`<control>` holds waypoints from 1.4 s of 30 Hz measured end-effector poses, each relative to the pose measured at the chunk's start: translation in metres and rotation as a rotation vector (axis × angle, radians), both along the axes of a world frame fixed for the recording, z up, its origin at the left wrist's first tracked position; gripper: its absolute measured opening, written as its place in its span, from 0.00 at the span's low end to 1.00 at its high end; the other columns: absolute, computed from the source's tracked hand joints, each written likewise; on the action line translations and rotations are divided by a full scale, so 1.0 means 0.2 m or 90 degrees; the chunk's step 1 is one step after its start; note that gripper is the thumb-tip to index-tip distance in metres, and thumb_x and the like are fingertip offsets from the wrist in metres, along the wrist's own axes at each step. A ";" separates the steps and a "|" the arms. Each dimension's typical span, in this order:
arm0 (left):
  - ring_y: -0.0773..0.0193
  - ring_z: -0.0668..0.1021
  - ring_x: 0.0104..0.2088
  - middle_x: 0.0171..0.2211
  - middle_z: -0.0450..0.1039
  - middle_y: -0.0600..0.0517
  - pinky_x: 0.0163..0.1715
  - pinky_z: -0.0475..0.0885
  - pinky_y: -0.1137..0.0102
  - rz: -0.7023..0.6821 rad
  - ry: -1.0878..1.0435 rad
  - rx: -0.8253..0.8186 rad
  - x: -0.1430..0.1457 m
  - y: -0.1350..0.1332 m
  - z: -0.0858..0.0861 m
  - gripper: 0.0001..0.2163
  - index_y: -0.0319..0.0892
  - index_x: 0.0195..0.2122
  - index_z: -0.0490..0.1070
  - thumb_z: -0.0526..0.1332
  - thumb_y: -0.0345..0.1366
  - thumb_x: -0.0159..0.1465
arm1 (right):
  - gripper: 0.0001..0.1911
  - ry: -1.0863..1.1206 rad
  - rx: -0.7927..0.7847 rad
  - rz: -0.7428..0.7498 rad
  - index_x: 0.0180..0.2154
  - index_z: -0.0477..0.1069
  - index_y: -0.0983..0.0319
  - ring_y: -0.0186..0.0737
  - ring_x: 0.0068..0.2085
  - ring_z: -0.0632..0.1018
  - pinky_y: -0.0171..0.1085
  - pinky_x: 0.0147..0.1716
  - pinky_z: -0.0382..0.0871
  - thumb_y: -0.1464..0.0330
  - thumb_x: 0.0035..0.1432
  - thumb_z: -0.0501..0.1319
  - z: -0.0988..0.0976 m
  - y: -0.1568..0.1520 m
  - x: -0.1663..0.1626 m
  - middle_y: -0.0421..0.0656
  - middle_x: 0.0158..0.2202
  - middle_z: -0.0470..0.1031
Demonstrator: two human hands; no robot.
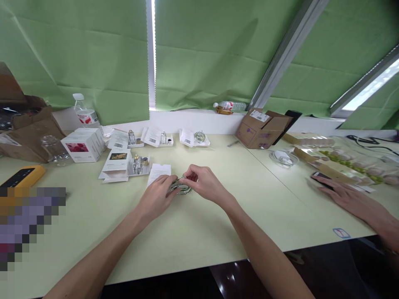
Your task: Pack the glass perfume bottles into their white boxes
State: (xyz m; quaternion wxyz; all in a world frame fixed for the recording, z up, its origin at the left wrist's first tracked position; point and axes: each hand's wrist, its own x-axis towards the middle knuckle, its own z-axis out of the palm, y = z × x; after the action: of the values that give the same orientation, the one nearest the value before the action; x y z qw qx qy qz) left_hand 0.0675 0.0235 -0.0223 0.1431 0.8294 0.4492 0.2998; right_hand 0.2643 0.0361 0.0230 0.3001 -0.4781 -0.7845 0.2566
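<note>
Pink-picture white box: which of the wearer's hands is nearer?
Left. The left hand is in front and right of the pink-picture box; the right hand is farther right.

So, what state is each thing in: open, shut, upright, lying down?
Left hand: curled, gripping the glass item
Right hand: fingertips pinched at its top
Glass item: held in both hands
Left carton: open
Right carton: unclear if shut
Floral box: end flaps open
White boxes: look shut
Water bottle: upright, capped
Sill bottle: lying down, capped
Cable: coiled
Blinds: down
Phone: under another person's hand
</note>
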 end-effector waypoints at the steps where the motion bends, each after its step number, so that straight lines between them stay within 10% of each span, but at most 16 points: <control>1: 0.54 0.75 0.48 0.45 0.74 0.48 0.41 0.71 0.64 -0.002 0.000 -0.002 0.00 0.00 0.00 0.10 0.47 0.49 0.66 0.56 0.36 0.67 | 0.11 -0.004 0.003 0.002 0.31 0.69 0.60 0.35 0.27 0.73 0.35 0.26 0.65 0.60 0.60 0.61 0.00 0.00 0.00 0.39 0.27 0.74; 6: 0.54 0.75 0.48 0.46 0.74 0.48 0.42 0.72 0.63 -0.006 -0.007 0.009 0.00 0.00 0.00 0.10 0.47 0.49 0.66 0.56 0.36 0.67 | 0.10 0.004 0.007 0.057 0.42 0.73 0.59 0.36 0.31 0.75 0.36 0.30 0.68 0.63 0.61 0.60 0.02 0.00 0.02 0.40 0.30 0.76; 42: 0.54 0.75 0.49 0.47 0.73 0.49 0.42 0.71 0.63 -0.002 0.013 -0.008 0.00 0.00 0.00 0.09 0.47 0.49 0.65 0.56 0.36 0.67 | 0.09 0.026 -0.001 0.040 0.37 0.74 0.60 0.36 0.30 0.74 0.36 0.30 0.68 0.62 0.60 0.61 0.00 0.01 0.01 0.41 0.30 0.77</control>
State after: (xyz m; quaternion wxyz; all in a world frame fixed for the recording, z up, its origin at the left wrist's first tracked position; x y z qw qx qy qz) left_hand 0.0670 0.0239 -0.0217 0.1441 0.8321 0.4512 0.2887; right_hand 0.2667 0.0374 0.0228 0.3072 -0.4482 -0.7928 0.2762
